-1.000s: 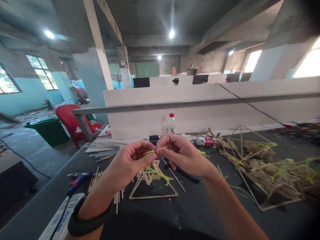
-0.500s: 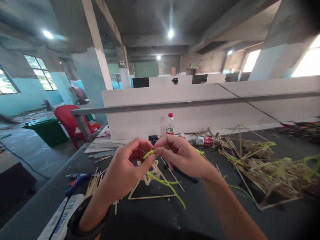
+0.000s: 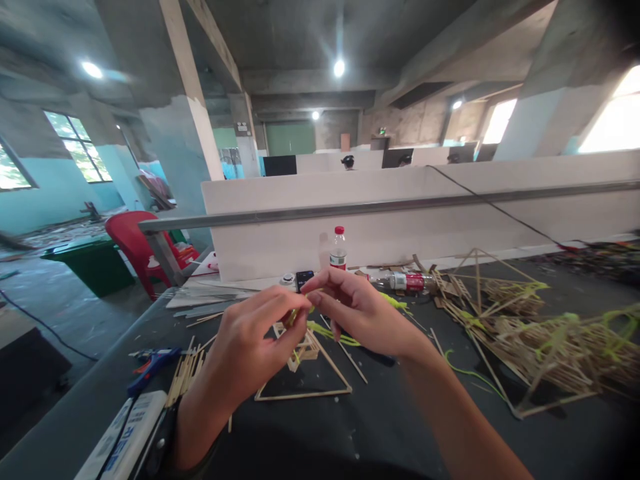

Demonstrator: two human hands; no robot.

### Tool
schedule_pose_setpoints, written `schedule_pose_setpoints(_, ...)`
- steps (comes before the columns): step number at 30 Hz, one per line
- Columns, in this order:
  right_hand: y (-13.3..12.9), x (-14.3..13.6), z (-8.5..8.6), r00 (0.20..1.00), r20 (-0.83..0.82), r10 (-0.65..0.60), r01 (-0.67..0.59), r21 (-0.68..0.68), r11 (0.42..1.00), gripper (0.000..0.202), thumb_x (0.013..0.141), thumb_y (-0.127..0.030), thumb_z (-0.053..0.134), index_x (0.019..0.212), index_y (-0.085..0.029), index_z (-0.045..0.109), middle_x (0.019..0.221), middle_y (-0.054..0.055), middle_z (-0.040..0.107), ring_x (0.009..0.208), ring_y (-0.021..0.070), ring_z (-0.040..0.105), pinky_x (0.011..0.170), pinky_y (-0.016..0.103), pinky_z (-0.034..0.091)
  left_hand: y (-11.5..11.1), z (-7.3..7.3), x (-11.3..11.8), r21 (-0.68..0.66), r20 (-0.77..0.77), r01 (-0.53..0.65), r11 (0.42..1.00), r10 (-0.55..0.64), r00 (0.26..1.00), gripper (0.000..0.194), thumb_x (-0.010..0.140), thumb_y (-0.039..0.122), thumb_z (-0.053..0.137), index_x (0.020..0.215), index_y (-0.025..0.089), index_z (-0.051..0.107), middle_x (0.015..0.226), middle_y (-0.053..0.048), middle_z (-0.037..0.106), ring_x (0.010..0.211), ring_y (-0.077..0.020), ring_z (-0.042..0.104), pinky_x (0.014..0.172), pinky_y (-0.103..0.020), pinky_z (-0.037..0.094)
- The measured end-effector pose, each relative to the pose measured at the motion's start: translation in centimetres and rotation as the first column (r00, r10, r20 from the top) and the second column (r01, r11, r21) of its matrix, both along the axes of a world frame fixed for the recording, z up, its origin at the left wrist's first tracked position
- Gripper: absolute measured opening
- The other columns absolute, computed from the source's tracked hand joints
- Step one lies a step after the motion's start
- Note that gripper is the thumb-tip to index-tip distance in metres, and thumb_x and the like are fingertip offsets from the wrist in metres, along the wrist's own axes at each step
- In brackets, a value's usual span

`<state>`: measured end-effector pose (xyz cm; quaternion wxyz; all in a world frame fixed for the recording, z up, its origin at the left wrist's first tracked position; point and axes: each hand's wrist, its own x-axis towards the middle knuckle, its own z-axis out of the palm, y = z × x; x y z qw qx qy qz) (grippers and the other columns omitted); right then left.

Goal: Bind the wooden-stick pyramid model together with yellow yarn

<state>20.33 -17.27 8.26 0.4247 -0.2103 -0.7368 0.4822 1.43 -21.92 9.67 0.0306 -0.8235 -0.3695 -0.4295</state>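
Note:
Yellow-green string (image 3: 336,333) runs from between my fingertips and trails to the right above the table. My left hand (image 3: 260,340) pinches part of it, thumb against fingers. Touching it at the fingertips, my right hand (image 3: 356,308) is also closed on the string, though its fingers partly hide the hold. Beneath both hands lies a wooden stick frame (image 3: 305,395), a triangle with a smaller lattice piece inside, partly covered by my left hand.
A blue glue gun (image 3: 153,369), a white box (image 3: 131,433) and loose sticks (image 3: 187,369) lie at left. Behind stand an upright bottle (image 3: 339,250) and a lying bottle (image 3: 410,283). Stick structures with string (image 3: 565,353) are heaped at right.
My left hand has turned, its fingers now folding over the string. The loose string ends that hung down toward the table have shifted up behind my right hand's fingers.

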Motion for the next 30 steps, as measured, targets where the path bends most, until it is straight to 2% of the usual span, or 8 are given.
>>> schedule_pose_setpoints(6, 0.1, 0.0, 0.1, 1.000, -0.018, -0.024, 0.024, 0.005, 1.000, 0.029, 0.098, -0.038, 0.053, 0.121, -0.021, 0.052, 0.082, -0.001, 0.051, 0.062, 0.0097, 0.050, 0.047, 0.018, 0.051, 0.0, -0.9, -0.6, 0.041, -0.066, -0.043, 0.998, 0.045, 0.997, 0.028, 0.088, 0.015, 0.062, 0.110, 0.027, 0.074, 0.105, -0.006, 0.075, 0.091, -0.0222, 0.069, 0.083, -0.032, 0.051)
schedule_pose_setpoints(12, -0.1, -0.1, 0.0, 0.999, 0.004, -0.037, 0.037, 0.061, 0.997, 0.033, 0.099, -0.036, 0.050, 0.129, -0.022, 0.046, 0.082, -0.001, 0.047, 0.061, 0.0100, 0.049, 0.047, 0.020, 0.049, 0.0, -1.1, -0.3, 0.156, -0.085, -0.120, 0.980, 0.134, 0.987, 0.029, 0.088, 0.014, 0.062, 0.114, 0.023, 0.074, 0.103, -0.008, 0.074, 0.091, -0.0218, 0.068, 0.086, -0.031, 0.050)
schedule_pose_setpoints(17, -0.7, -0.2, 0.2, 0.988, 0.081, -0.135, 0.115, 0.207, 0.972, 0.038, 0.100, -0.030, 0.047, 0.136, -0.021, 0.038, 0.098, 0.006, 0.056, 0.073, 0.0142, 0.053, 0.055, 0.025, 0.047, 0.1, -0.5, 0.1, 0.035, 0.005, -0.082, 0.996, 0.082, 0.997, 0.024, 0.088, 0.015, 0.061, 0.105, 0.025, 0.076, 0.097, -0.007, 0.073, 0.085, -0.0221, 0.066, 0.080, -0.031, 0.048)
schedule_pose_setpoints(21, -1.0, -0.3, 0.3, 0.966, 0.168, -0.198, 0.136, 0.324, 0.936, 0.036, 0.100, -0.024, 0.044, 0.135, -0.020, 0.039, 0.100, 0.007, 0.058, 0.067, 0.0137, 0.051, 0.058, 0.029, 0.044, 0.3, -0.2, 0.2, -0.086, 0.041, -0.064, 0.994, 0.068, 0.997, 0.018, 0.089, 0.018, 0.058, 0.100, 0.022, 0.072, 0.086, -0.006, 0.066, 0.071, -0.0189, 0.058, 0.069, -0.030, 0.044)
schedule_pose_setpoints(24, -0.9, -0.5, 0.3, 0.957, 0.168, -0.236, 0.156, 0.386, 0.909, 0.031, 0.100, -0.023, 0.042, 0.131, -0.020, 0.043, 0.097, 0.006, 0.058, 0.070, 0.0152, 0.053, 0.062, 0.031, 0.043, 0.6, -0.2, -0.1, -0.214, 0.117, 0.011, 0.977, 0.015, 0.993, 0.012, 0.089, 0.020, 0.059, 0.095, 0.020, 0.070, 0.084, -0.005, 0.061, 0.071, -0.0180, 0.054, 0.068, -0.029, 0.043)
schedule_pose_setpoints(26, -0.9, -0.6, 0.1, 0.957, 0.170, -0.236, 0.152, 0.398, 0.905, 0.027, 0.101, -0.024, 0.041, 0.128, -0.020, 0.044, 0.094, 0.005, 0.059, 0.072, 0.0161, 0.054, 0.065, 0.032, 0.042, 1.1, -0.4, -0.4, -0.367, 0.226, 0.124, 0.922, -0.041, 0.973, 0.012, 0.090, 0.023, 0.059, 0.096, 0.019, 0.068, 0.084, -0.005, 0.061, 0.074, -0.0178, 0.054, 0.068, -0.028, 0.043)
schedule_pose_setpoints(27, -0.8, -0.6, 0.1, 0.957, 0.172, -0.234, 0.150, 0.398, 0.905, 0.025, 0.101, -0.024, 0.040, 0.125, -0.020, 0.045, 0.091, 0.004, 0.058, 0.072, 0.0159, 0.053, 0.064, 0.032, 0.042, 1.4, -0.6, -0.6, -0.450, 0.305, 0.206, 0.869, -0.067, 0.950, 0.013, 0.091, 0.025, 0.059, 0.098, 0.019, 0.068, 0.085, -0.005, 0.061, 0.075, -0.0172, 0.054, 0.068, -0.028, 0.044)
schedule_pose_setpoints(30, -0.5, -0.6, -0.1, 0.952, 0.179, -0.247, 0.157, 0.406, 0.900, 0.014, 0.101, -0.025, 0.042, 0.113, -0.020, 0.046, 0.084, 0.002, 0.055, 0.066, 0.0141, 0.049, 0.060, 0.030, 0.039, 2.4, -1.4, -1.2, -0.594, 0.572, 0.467, 0.655, -0.064, 0.817, 0.019, 0.089, 0.032, 0.065, 0.104, 0.021, 0.070, 0.088, -0.003, 0.063, 0.072, -0.0136, 0.054, 0.066, -0.025, 0.045)
